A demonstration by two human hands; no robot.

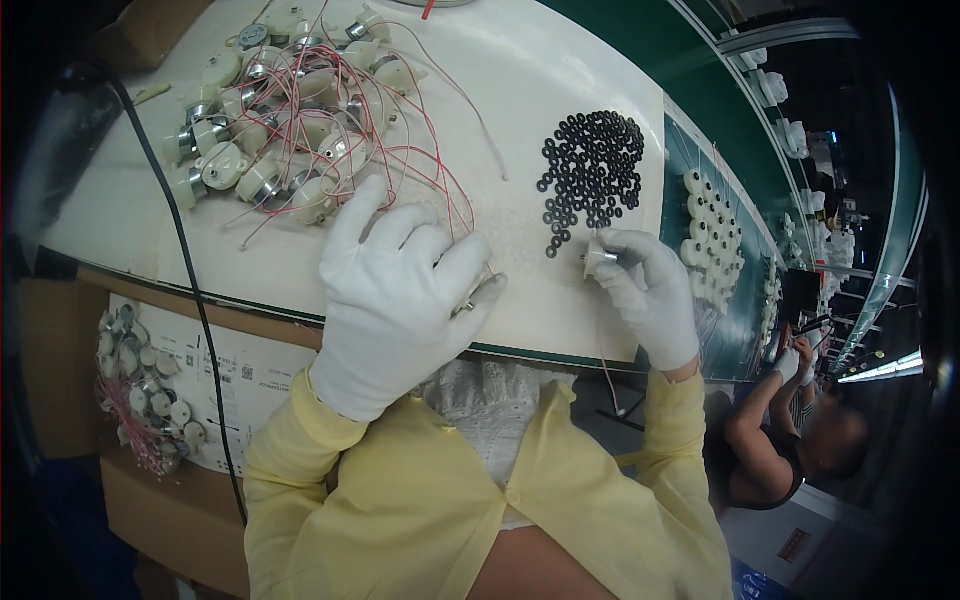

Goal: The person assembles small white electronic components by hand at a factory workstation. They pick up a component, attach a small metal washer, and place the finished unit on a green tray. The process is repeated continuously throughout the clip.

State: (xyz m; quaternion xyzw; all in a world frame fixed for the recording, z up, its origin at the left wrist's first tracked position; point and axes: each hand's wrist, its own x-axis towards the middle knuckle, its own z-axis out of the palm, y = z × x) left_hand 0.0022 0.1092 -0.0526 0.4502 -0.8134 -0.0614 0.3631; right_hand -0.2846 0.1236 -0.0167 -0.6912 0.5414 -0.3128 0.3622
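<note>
My right hand (652, 290), in a white glove, pinches a small motor (600, 256) with a pale plastic cap and silver body, just below a cluster of black rubber rings (597, 160). A thin wire (606, 370) hangs below that hand over the table edge. My left hand (405, 290), gloved too, has thumb and forefinger closed on a small metallic part (464, 306), mostly hidden; its other fingers reach out toward a heap of motors (262, 178) with off-white housings and tangled red and white wires.
The white table (500, 70) has a green edge. A cardboard box (200, 500) below left holds more motors (150, 385). A black cable (180, 230) crosses at left. Capped parts stand in rows (712, 240) on the green belt at right. Another person (790, 430) works further right.
</note>
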